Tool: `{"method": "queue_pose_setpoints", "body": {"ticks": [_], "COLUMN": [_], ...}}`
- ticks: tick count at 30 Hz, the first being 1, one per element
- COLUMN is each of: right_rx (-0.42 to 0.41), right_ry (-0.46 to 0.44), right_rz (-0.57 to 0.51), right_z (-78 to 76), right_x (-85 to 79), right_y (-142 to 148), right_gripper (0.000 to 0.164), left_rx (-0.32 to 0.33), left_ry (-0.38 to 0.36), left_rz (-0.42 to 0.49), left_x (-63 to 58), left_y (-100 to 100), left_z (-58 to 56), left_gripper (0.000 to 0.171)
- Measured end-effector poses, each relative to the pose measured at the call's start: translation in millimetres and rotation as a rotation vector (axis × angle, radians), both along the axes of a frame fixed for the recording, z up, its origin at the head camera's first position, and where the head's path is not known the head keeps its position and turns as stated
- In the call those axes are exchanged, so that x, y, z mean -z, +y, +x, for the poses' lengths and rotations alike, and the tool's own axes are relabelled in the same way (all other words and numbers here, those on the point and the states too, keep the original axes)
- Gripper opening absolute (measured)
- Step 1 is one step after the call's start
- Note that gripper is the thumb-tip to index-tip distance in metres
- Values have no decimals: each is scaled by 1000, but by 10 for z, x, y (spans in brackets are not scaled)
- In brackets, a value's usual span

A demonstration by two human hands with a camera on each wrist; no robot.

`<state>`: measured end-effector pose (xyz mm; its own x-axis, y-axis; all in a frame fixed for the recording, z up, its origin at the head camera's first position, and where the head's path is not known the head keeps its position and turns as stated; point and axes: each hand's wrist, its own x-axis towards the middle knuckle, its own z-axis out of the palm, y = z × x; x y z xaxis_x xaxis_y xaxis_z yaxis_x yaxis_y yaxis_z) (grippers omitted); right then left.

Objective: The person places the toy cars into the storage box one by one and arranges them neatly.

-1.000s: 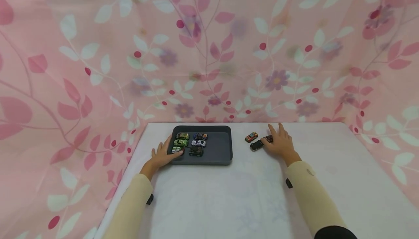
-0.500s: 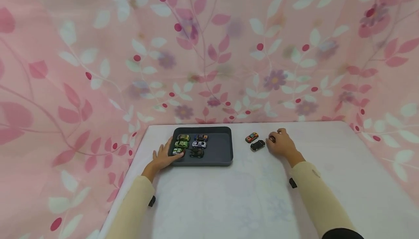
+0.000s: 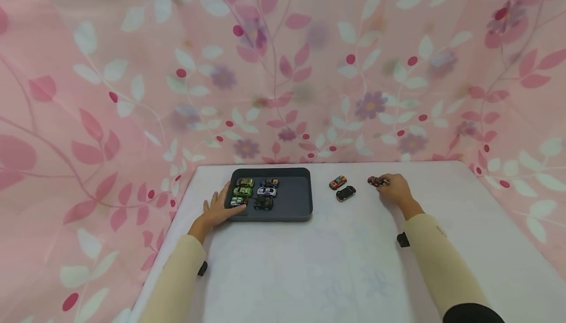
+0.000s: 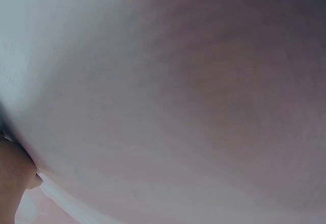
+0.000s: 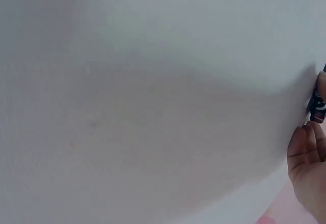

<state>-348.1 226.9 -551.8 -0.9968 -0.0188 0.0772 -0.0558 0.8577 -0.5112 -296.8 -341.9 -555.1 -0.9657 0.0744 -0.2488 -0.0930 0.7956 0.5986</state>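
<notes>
In the head view my left hand (image 3: 217,210) rests at the left rim of a dark grey tray (image 3: 292,217), fingers spread and thumb lying over the front left corner. Inside the tray stand two columns of toy cars, among them a white toy car (image 3: 267,191) and a bright green toy car (image 3: 242,191). On the right, my right hand (image 3: 395,189) pinches a dark patterned toy car (image 3: 377,181) at its right end. The right wrist view catches the right hand (image 5: 308,168) and this car only at its edge.
Left of the right hand, an orange toy car (image 3: 338,182) and a black toy car (image 3: 346,193) stand on the white table cover (image 3: 292,274). A pink floral curtain (image 3: 283,67) hangs behind and beside the table.
My right hand has gripped the dark patterned toy car and moved it rightward, away from the black and orange cars. The left hand has stayed at the tray.
</notes>
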Motion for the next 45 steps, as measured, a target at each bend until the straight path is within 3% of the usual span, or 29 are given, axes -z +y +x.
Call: {"method": "queue_pose_setpoints", "body": {"ticks": [7,12,21,28,37,45], "right_rx": [-2,-16,-109,-218,-359,-368], "right_ry": [-58,-95,18,75,136,103], "right_rz": [31,27,-38,-53,-67,-22], "right_z": [-28,-103,-228,-193,-118,-11], "right_x": [-37,-109,-253,-313,-322,-382], "right_y": [-74,-278,-854,-1254,-1665,-2011], "right_gripper": [44,42,37,35,29,33], "left_rx": [28,33,26,18,0,-26], "left_ry": [12,-4,8,1,-4,-3], "left_rz": [-33,-33,-27,-58,-33,10], "left_x": [-16,-42,-27,27,46,25], "left_y": [-34,-27,14,12,11,2], "left_z": [-55,-48,-58,-52,-27,-12], "left_gripper": [122,126,123,124,122,122]}}
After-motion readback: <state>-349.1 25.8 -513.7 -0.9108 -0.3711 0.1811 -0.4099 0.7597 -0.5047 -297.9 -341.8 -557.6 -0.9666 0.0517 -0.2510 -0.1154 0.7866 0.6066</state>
